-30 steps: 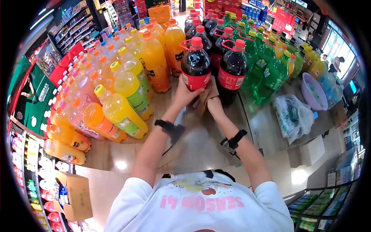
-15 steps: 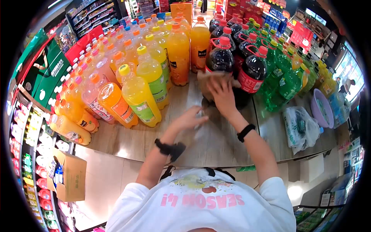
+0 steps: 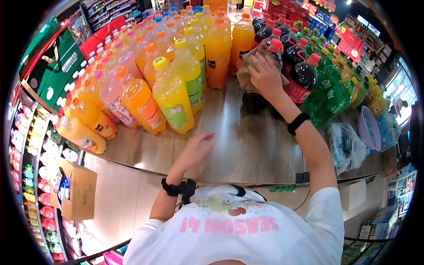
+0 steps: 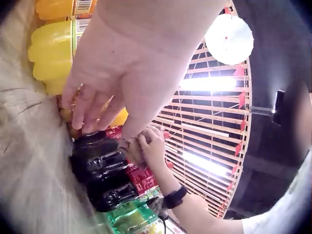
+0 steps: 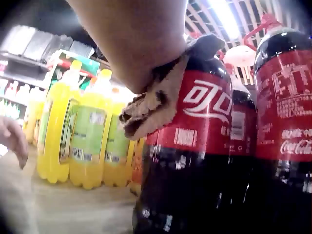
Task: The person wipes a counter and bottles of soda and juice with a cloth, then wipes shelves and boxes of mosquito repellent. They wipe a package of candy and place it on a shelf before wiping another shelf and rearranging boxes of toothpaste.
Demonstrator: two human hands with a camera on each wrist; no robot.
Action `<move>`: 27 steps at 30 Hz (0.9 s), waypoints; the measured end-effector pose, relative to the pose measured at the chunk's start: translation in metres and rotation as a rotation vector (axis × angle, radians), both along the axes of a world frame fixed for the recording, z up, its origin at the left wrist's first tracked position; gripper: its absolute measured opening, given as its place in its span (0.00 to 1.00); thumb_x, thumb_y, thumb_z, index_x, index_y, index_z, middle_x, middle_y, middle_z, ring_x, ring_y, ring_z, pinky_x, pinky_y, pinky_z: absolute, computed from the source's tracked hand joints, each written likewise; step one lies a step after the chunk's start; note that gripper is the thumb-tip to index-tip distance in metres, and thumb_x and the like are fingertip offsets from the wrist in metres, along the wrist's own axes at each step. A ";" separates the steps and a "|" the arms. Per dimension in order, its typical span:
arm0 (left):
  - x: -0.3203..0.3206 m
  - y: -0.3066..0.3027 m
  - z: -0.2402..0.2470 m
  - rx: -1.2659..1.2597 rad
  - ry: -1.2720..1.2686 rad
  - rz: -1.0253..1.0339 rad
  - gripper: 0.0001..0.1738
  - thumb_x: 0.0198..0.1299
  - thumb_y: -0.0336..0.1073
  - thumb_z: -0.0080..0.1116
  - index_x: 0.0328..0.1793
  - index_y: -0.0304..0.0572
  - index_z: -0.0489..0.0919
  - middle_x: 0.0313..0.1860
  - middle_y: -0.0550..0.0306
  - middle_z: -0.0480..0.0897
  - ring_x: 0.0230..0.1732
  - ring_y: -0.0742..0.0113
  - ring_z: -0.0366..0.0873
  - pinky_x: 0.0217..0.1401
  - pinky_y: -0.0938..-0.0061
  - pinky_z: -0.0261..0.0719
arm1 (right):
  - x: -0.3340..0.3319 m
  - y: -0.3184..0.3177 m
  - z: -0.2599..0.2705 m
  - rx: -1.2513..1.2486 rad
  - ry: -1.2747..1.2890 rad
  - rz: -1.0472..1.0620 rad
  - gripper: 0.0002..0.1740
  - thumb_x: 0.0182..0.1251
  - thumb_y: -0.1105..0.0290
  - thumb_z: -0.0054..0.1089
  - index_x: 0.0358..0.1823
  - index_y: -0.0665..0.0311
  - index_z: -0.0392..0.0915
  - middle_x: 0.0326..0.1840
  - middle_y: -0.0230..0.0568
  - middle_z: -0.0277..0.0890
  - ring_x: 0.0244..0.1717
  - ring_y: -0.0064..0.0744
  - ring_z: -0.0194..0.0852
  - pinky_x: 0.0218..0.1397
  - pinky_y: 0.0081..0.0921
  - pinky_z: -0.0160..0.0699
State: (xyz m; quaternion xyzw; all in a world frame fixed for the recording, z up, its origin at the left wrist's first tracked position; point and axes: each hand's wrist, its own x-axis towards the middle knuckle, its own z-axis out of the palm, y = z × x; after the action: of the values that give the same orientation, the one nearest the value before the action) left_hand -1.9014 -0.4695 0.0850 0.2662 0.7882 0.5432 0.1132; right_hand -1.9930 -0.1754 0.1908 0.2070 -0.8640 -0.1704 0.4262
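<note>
My right hand (image 3: 266, 79) holds a brown cloth (image 3: 245, 74) against the upper part of a large cola bottle (image 5: 202, 122). The bottle stands upright at the front of the cola group; its red label shows in the right wrist view, while hand and cloth hide much of it from the head view. Folds of the cloth hang over the label's edge. Beside it stands another cola bottle (image 3: 304, 77) with a red cap and carry ring. My left hand (image 3: 196, 151) hovers over the near part of the table, holding nothing, its fingers loosely extended.
Yellow soda bottles (image 3: 174, 104) and orange drink bottles (image 3: 142, 104) crowd the wooden table (image 3: 216, 163) on the left. Green soda bottles (image 3: 332, 106) stand right of the cola. A plastic bag (image 3: 346, 150) and a purple basin (image 3: 369, 128) sit at the right end.
My left hand has let go of the cola bottle and drawn back toward me. My right hand has moved the cloth from beside the bottle up onto its upper part.
</note>
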 end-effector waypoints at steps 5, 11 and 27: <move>0.005 -0.001 0.016 0.050 0.188 0.087 0.17 0.57 0.34 0.56 0.51 0.36 0.74 0.46 0.51 0.78 0.50 0.62 0.74 0.53 0.71 0.70 | 0.012 -0.018 -0.060 0.052 -0.554 0.081 0.13 0.53 0.72 0.52 0.41 0.67 0.76 0.48 0.44 0.75 0.56 0.41 0.68 0.61 0.32 0.62; -0.001 -0.031 0.045 0.197 0.526 0.359 0.16 0.52 0.28 0.56 0.49 0.36 0.75 0.48 0.50 0.77 0.52 0.55 0.73 0.55 0.70 0.68 | 0.005 -0.095 -0.016 -1.176 -0.752 0.565 0.13 0.64 0.72 0.51 0.47 0.72 0.72 0.36 0.42 0.77 0.39 0.27 0.73 0.44 0.23 0.71; -0.050 -0.041 0.057 0.063 0.711 0.593 0.55 0.40 0.32 0.64 0.72 0.33 0.42 0.71 0.35 0.46 0.72 0.41 0.45 0.70 0.64 0.52 | 0.026 -0.196 -0.067 -1.634 -0.646 0.658 0.19 0.63 0.70 0.52 0.53 0.75 0.68 0.47 0.45 0.76 0.48 0.30 0.73 0.52 0.22 0.68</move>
State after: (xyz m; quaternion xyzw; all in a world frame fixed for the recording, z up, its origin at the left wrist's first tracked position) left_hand -1.9519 -0.5102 0.1422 0.2025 0.8032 0.4510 -0.3323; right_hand -1.9669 -0.3718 0.1237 0.1148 -0.6905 0.6840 0.2055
